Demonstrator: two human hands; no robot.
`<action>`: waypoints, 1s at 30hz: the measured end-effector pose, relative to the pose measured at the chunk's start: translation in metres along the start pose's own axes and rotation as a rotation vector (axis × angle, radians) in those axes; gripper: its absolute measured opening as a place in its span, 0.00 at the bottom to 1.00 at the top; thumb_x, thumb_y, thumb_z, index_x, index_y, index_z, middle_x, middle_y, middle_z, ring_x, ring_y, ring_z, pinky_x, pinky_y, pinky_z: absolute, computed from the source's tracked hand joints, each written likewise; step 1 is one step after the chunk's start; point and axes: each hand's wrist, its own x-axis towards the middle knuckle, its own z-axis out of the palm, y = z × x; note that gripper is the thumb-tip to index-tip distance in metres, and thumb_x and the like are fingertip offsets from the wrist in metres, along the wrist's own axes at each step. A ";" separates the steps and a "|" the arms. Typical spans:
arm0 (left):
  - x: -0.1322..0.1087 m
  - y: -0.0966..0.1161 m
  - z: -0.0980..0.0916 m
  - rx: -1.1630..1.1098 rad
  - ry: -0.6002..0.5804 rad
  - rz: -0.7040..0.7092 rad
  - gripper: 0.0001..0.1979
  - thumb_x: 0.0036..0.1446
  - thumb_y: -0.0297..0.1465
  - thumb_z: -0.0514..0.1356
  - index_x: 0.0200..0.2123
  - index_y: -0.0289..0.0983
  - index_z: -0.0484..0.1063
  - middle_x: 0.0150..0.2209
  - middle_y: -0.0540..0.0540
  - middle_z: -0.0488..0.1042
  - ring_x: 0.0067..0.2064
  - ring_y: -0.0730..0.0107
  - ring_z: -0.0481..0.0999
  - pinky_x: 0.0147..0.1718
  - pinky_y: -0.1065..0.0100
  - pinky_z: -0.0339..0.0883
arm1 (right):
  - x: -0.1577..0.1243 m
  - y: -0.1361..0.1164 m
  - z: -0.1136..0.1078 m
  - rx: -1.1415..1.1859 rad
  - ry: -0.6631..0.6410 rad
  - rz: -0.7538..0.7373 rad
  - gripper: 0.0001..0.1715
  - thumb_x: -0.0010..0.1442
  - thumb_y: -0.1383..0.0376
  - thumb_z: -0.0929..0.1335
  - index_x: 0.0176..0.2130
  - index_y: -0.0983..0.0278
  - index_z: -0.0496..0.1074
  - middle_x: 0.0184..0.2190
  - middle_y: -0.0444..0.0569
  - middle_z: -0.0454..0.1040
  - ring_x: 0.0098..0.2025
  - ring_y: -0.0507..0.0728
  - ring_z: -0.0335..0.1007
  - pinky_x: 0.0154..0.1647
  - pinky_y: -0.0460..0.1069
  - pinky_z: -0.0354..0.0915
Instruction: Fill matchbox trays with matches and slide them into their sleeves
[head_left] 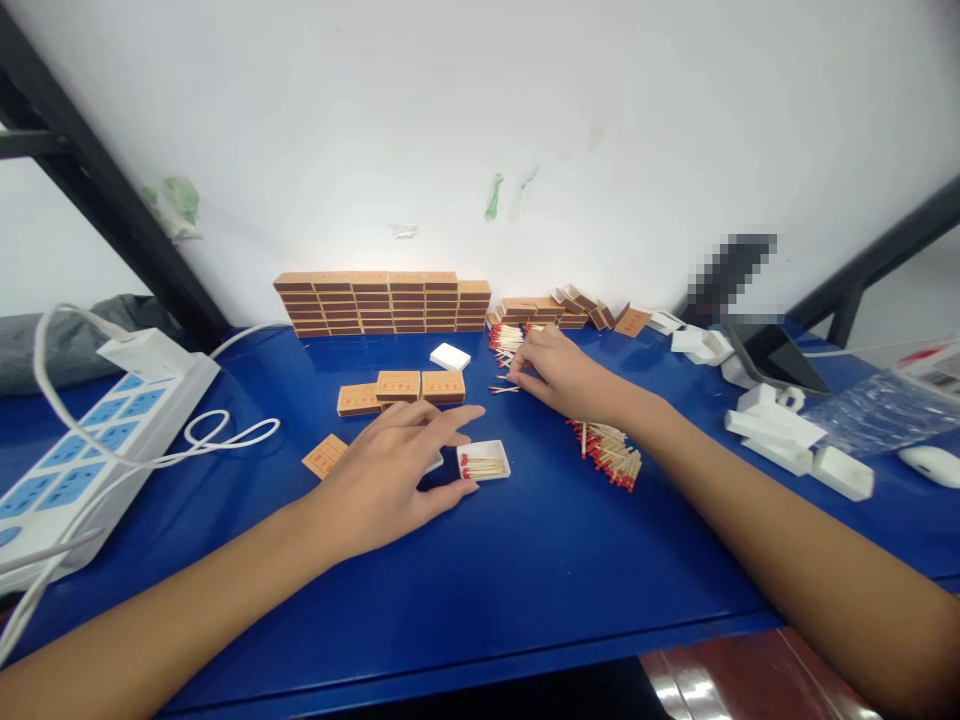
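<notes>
My left hand spreads empty beside the tray; my right hand, half-curled, its hold unclear, should gather matches heads aligned.

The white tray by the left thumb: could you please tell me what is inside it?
Several matches lie in the white tray, red heads toward the left hand; its bottom beneath them is covered from view.

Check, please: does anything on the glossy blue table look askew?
Yes: several brown-and-orange cardboard matchboxes beyond the right hand tilt untidily, whereas the long matchbox stack to their left stands in straight rows.
</notes>
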 end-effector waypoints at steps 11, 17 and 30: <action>-0.001 0.000 0.000 0.005 0.003 0.005 0.33 0.66 0.38 0.68 0.70 0.45 0.61 0.51 0.48 0.84 0.57 0.53 0.76 0.58 0.50 0.73 | -0.005 -0.020 -0.008 0.099 -0.040 -0.005 0.10 0.70 0.58 0.68 0.39 0.60 0.75 0.40 0.53 0.76 0.46 0.63 0.68 0.55 0.61 0.63; 0.001 0.000 0.000 0.004 0.002 0.009 0.34 0.66 0.38 0.68 0.70 0.45 0.61 0.51 0.48 0.84 0.56 0.53 0.76 0.57 0.51 0.72 | -0.009 -0.018 -0.010 0.116 -0.034 0.005 0.09 0.68 0.59 0.71 0.44 0.61 0.74 0.41 0.53 0.75 0.47 0.63 0.68 0.52 0.60 0.64; 0.001 0.002 -0.002 0.022 0.018 0.036 0.33 0.66 0.36 0.69 0.69 0.43 0.61 0.50 0.50 0.84 0.54 0.55 0.76 0.56 0.52 0.71 | -0.008 -0.018 0.009 -0.049 -0.037 0.019 0.12 0.73 0.63 0.65 0.39 0.64 0.75 0.40 0.58 0.74 0.46 0.65 0.67 0.50 0.59 0.64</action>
